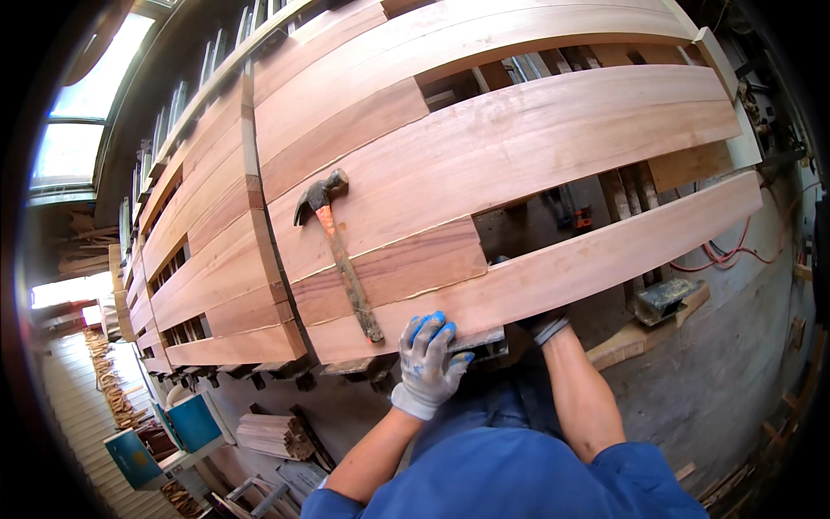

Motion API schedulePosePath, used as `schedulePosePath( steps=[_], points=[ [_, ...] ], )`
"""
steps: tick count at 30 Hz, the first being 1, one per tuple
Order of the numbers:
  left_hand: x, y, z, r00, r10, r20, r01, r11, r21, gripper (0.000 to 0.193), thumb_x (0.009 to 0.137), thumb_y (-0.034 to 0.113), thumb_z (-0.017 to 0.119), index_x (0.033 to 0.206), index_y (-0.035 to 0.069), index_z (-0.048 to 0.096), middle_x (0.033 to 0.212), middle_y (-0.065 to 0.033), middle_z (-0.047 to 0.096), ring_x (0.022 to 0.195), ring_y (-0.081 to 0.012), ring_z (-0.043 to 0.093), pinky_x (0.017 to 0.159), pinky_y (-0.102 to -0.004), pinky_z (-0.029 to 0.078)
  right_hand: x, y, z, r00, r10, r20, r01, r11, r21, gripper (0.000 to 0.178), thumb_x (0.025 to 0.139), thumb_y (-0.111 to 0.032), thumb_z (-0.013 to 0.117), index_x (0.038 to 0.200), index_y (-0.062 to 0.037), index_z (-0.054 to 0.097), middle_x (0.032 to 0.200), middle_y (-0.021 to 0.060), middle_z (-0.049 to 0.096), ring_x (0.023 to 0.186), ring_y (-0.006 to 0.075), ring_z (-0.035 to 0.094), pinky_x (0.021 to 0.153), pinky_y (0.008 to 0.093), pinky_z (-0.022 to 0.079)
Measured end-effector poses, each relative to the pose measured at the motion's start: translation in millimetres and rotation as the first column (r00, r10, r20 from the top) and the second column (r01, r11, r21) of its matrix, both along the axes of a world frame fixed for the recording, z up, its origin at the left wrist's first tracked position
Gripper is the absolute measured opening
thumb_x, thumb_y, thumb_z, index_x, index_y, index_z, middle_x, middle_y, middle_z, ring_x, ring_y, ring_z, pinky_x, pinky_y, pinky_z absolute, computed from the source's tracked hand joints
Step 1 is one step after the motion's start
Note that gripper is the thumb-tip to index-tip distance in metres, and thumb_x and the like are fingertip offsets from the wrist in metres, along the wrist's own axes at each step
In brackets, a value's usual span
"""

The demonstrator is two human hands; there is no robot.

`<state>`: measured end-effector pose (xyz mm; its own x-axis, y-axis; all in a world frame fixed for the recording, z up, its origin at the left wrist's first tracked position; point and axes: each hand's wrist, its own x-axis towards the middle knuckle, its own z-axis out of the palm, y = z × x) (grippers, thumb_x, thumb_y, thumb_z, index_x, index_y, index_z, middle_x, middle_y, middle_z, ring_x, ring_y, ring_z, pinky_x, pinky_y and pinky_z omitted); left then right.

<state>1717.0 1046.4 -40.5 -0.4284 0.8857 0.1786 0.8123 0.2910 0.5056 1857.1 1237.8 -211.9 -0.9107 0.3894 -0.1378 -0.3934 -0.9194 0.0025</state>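
My left hand [427, 362], in a white work glove with blue fingertips, rests on the near edge of a long pale wooden board [596, 251]. Its fingers lie bent over the board's top face and hold nothing. Under the same board reaches my right hand [546, 327]; only the glove's cuff shows, and the fingers are hidden. A claw hammer [340, 251] with a dark head and a worn orange-and-brown handle lies on the boards just beyond my left hand. Beside it, a short board [415, 259] fits between two longer ones, with glue along its seams.
More glued boards [216, 225] lie in a row at the left. Gaps between boards show the rack beneath, with a red-and-black tool [575, 214]. A metal clamp end [661, 298] juts out at the right, near a red hose [722, 253]. Stacked wood strips [275, 435] sit lower left.
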Motion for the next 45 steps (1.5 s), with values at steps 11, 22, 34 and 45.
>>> schedulePosePath(
  steps=[11, 22, 34, 45],
  points=[
    [5, 5, 0, 1.000, 0.018, -0.012, -0.019, 1.000, -0.018, 0.050, 0.091, 0.040, 0.069, 0.126, 0.005, 0.063, 0.135, -0.0177, 0.060, 0.128, -0.0412, 0.050, 0.111, -0.0565, 0.039, -11, 12, 30, 0.888, 0.001, 0.461, -0.293, 0.772, 0.564, 0.056, 0.110, -0.051, 0.036, 0.145, -0.0090, 0.048, 0.146, 0.0096, 0.054, 0.135, 0.0233, 0.050, 0.116, 0.0394, 0.039],
    [15, -18, 27, 0.997, 0.072, 0.011, -0.071, 0.997, -0.035, 0.054, 0.086, 0.028, 0.078, 0.130, 0.002, 0.059, 0.130, -0.0191, 0.062, 0.123, -0.0431, 0.054, 0.109, -0.0544, 0.043, -13, 26, 38, 0.944, 0.180, 0.277, -0.129, 0.973, -0.194, 0.070, 0.104, -0.059, 0.041, 0.150, -0.0067, 0.044, 0.150, 0.0138, 0.053, 0.138, 0.0299, 0.049, 0.119, 0.0442, 0.037],
    [0, -16, -149, 0.925, 0.363, -0.110, -0.373, 0.924, -0.088, 0.034, 0.094, 0.025, 0.058, 0.122, 0.009, 0.068, 0.121, -0.0146, 0.069, 0.115, -0.0334, 0.065, 0.101, -0.0482, 0.051, 28, 32, 27, 0.636, -0.578, 0.511, -0.759, -0.589, 0.277, 0.058, 0.103, -0.048, 0.050, 0.149, -0.0119, 0.048, 0.149, 0.0123, 0.055, 0.140, 0.0317, 0.047, 0.119, 0.0449, 0.036],
    [-22, -12, -145, 0.921, 0.383, -0.071, -0.375, 0.921, 0.108, 0.034, 0.093, 0.034, 0.058, 0.110, 0.008, 0.072, 0.111, -0.0143, 0.072, 0.107, -0.0315, 0.067, 0.093, -0.0467, 0.052, 62, 52, -34, 0.713, -0.167, 0.681, -0.618, 0.310, 0.723, 0.058, 0.108, -0.047, 0.039, 0.154, -0.0115, 0.042, 0.156, 0.0120, 0.046, 0.145, 0.0291, 0.042, 0.121, 0.0445, 0.034]
  ],
)
